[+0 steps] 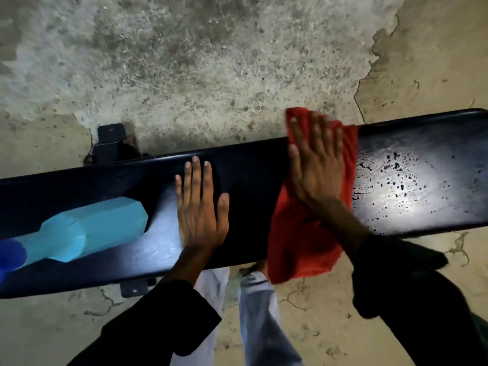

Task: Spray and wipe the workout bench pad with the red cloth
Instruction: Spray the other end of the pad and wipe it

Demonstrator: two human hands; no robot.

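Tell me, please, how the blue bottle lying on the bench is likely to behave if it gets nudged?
The blue bottle lies on its side on the bench pad, so it could roll. Its faceted body may limit that. The pad looks glossy, with droplets near the red cloth, so it may also slide.

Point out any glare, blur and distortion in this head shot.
Head view: strong glare on the bench pad right of the red cloth, where droplets show dark; motion blur on the right hand fingertips; the cyan spray bottle looks soft and featureless; wide-angle bends the pad's edges.
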